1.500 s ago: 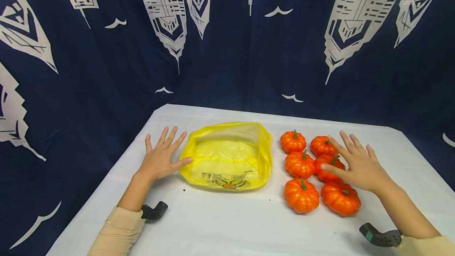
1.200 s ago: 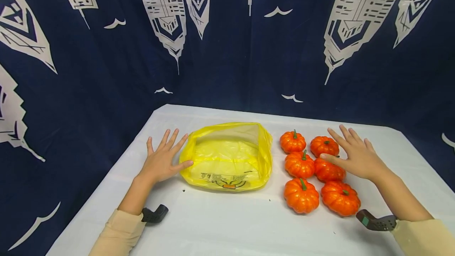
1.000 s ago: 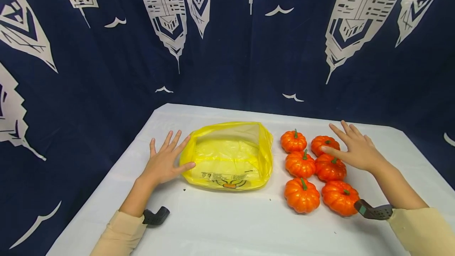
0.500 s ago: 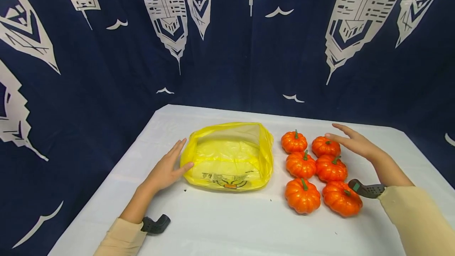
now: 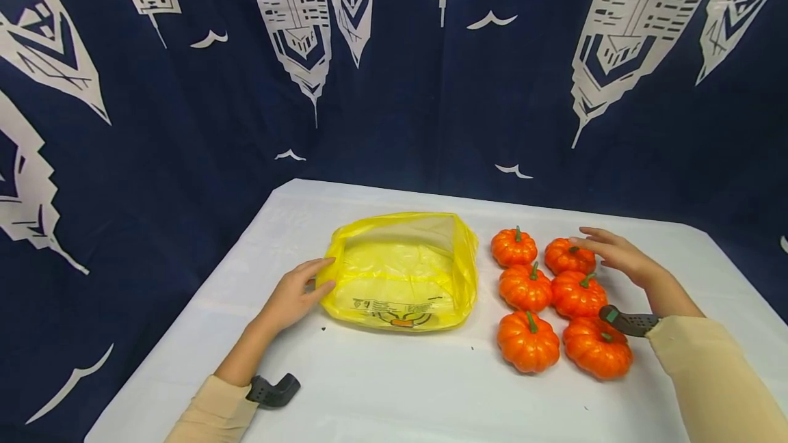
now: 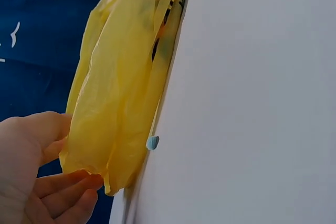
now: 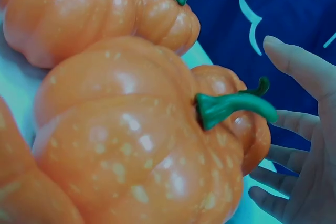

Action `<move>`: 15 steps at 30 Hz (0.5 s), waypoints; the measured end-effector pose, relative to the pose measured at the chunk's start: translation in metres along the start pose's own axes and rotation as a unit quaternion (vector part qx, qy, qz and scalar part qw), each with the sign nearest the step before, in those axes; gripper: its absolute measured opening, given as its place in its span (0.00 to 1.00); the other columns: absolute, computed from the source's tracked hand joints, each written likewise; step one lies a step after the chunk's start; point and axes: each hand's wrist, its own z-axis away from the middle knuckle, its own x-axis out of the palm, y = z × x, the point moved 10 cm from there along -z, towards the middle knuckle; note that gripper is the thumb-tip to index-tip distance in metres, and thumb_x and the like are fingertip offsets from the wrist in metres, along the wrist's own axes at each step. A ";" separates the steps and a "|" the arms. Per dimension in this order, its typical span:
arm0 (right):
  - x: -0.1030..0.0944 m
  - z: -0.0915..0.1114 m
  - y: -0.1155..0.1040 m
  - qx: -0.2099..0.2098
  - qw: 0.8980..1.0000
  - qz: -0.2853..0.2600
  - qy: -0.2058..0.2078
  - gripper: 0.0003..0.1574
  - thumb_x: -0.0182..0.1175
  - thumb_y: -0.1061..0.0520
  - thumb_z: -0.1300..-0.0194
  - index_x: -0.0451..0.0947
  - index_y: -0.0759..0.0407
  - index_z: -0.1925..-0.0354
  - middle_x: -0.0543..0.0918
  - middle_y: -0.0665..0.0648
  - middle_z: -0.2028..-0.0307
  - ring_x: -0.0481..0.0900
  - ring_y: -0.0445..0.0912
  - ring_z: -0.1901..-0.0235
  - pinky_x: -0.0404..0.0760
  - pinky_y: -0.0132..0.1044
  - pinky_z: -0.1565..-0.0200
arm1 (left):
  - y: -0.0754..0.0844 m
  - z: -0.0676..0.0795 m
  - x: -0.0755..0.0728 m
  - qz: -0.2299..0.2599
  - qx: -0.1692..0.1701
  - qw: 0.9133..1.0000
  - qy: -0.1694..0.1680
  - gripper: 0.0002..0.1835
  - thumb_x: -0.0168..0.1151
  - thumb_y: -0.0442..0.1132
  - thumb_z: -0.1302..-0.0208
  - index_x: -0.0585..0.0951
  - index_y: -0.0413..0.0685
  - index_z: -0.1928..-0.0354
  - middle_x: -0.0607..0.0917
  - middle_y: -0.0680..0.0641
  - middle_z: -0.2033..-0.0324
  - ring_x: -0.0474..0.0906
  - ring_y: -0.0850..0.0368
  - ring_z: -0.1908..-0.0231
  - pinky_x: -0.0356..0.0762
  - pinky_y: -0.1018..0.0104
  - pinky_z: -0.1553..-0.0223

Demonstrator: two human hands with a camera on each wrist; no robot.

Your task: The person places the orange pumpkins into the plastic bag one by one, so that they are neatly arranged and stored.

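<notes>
A yellow plastic bag lies on the table with its mouth facing me. My left hand is at the bag's left edge, thumb in front and fingers by the rim. In the left wrist view, the bag's edge sits between the thumb and the loosely bent fingers, not squeezed. Beside the back right orange pumpkin, my right hand reaches in with fingers slightly bent and thumb near its stem. The right wrist view has this hand spread, with that pumpkin partly hidden behind a nearer one.
Several orange pumpkins with green stems stand in two columns right of the bag, including a front left one and a front right one. A white cloth covers the table. Behind hangs a dark blue printed curtain.
The right hand has moved back and lowered to the back right pumpkin, its spread fingers drawing together. The left hand has closed in on the bag's left edge, fingers bending. Bag and pumpkins stay put.
</notes>
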 end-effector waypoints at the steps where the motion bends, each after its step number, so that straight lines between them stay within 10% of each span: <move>1: 0.001 0.000 0.002 0.000 1.000 -0.004 -0.004 0.54 0.45 0.36 0.28 0.41 0.75 0.28 0.46 0.83 0.32 0.50 0.76 0.36 0.58 0.72 0.40 | -0.001 0.000 0.001 0.001 -0.004 1.000 -0.003 0.27 0.62 0.42 0.32 0.72 0.40 0.34 0.72 0.34 0.37 0.76 0.39 0.45 0.78 0.50 0.47; 15: 0.012 -0.003 0.010 0.010 1.000 -0.012 -0.020 0.55 0.57 0.38 0.34 0.46 0.70 0.26 0.51 0.80 0.32 0.55 0.74 0.38 0.60 0.74 0.43 | -0.006 -0.001 0.006 0.018 -0.021 1.000 0.000 0.30 0.65 0.34 0.37 0.70 0.32 0.35 0.71 0.30 0.38 0.78 0.38 0.47 0.81 0.60 0.52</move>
